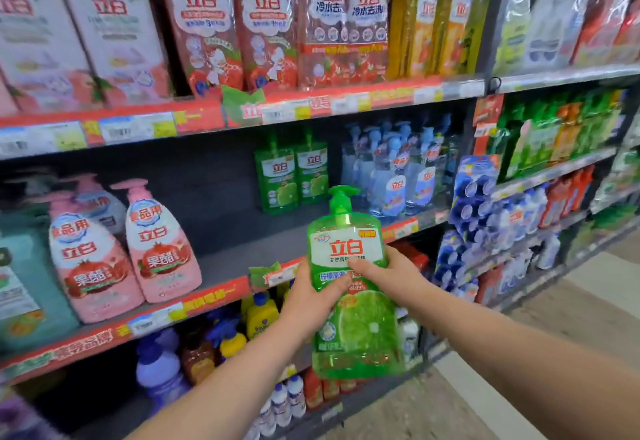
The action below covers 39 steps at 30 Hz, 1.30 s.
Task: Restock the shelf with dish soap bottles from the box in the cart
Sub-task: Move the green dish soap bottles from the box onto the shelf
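A green dish soap bottle (353, 287) with a pump top and a lime picture is held upright in front of the middle shelf (228, 259). My left hand (311, 297) grips its left side, thumb across the label. My right hand (391, 273) grips its right side, thumb on the label. Two matching green bottles (291, 176) stand at the back of that shelf, with a bare dark stretch of shelf board in front of and left of them. The box and the cart are out of view.
Pink pump bottles (135, 249) stand left on the middle shelf, clear blue-capped bottles (398, 169) at its right. Tall refill packs (242, 24) fill the upper shelf. Blue, yellow and small white bottles (221, 339) fill the lower shelves. The aisle floor (519, 353) runs off right.
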Available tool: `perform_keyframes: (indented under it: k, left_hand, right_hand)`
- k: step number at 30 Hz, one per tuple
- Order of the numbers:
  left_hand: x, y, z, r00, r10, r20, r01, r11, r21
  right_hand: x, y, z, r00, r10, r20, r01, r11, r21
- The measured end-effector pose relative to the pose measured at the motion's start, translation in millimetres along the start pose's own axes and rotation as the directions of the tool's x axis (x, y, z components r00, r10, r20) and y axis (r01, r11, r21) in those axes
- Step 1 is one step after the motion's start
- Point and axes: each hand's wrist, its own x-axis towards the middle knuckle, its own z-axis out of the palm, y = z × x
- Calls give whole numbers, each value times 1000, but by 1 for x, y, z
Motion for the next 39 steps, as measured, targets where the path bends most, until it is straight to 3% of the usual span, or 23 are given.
perform_keyframes:
  k: [7,23,29,33,39]
  left_hand:
    - [67,-12,-8,987,-67,-148,69,998,7]
    - [256,-31,-50,964,-66,-258,111,980,164]
    - [293,-43,-62,921,-77,-382,156,971,182]
    - [314,-47,-61,880,-57,-471,151,975,162]
    - [345,-49,-65,868,-33,-495,159,963,215]
  right_hand:
    - [89,0,16,993,-52,105,57,998,-39]
    - [282,-26,44,964,-106,243,126,990,-67]
    - [329,-26,57,898,-176,403,253,956,-147]
    - [354,-30,65,879,-253,404,332,933,-140]
    - [389,-25,72,891,-233,390,321,930,-178]
